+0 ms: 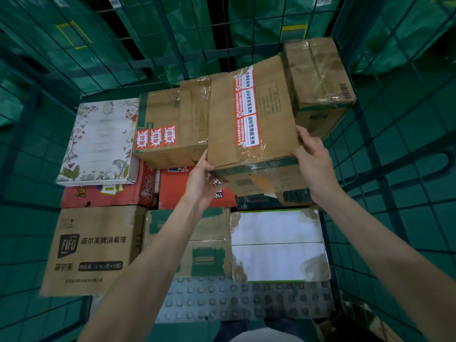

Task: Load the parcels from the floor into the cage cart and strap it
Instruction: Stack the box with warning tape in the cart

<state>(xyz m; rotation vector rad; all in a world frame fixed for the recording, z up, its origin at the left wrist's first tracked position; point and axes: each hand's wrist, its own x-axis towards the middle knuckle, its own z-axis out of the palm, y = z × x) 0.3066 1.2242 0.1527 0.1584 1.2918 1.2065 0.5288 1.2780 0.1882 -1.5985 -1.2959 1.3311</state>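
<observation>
tilted box could slide off the stack

your forearms reach up from the bottom of the frame into the cage cart (37, 144). your left hand (201, 180) cups the near lower corner of the taped cardboard box (249, 124), fingers curled under its edge; your right hand (314, 159) grips its right side. the box sits right of centre, tilted, leaning on the brown box with red stickers (167, 129) and beside another brown box (318, 82) at upper right. let go before it lies flat and it may slip toward you onto the lower parcels, because its near edge hangs out unsupported.
</observation>
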